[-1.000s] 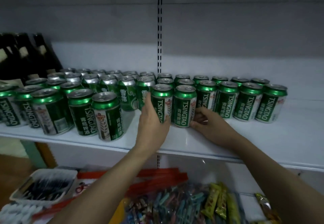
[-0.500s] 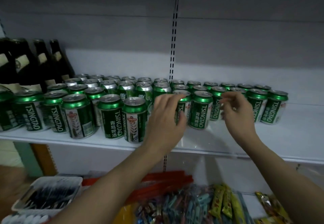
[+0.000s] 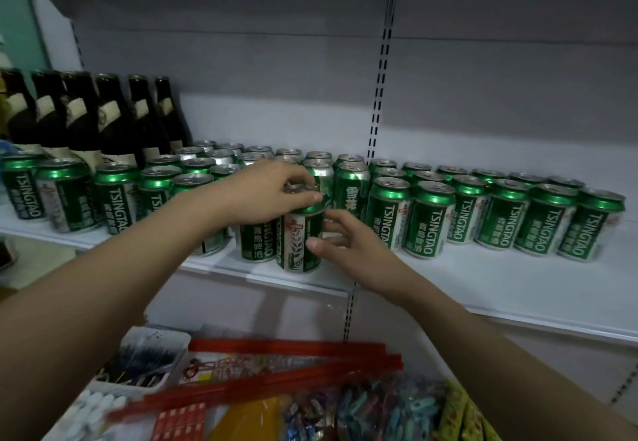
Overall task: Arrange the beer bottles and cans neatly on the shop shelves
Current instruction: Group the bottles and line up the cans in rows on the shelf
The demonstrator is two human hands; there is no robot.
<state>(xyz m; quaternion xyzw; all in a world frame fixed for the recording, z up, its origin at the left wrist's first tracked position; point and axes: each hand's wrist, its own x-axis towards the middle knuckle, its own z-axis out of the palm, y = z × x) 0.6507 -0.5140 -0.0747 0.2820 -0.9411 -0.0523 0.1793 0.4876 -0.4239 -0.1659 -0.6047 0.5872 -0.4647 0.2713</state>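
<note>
Two hands are working one front can (image 3: 299,240): the left hand (image 3: 269,195) is gripping its top rim with curled fingers, the right hand (image 3: 348,245) is steadying its side, fingers loosely spread. Standing near the shelf (image 3: 483,278) edge, it is probably best turned label-forward, then slid level with the right-hand row (image 3: 497,216).

Green Tsingtao cans (image 3: 431,221) upright, rowed on white shelf (image 3: 483,281); dark bottles (image 3: 103,119) upright, back-left.
</note>
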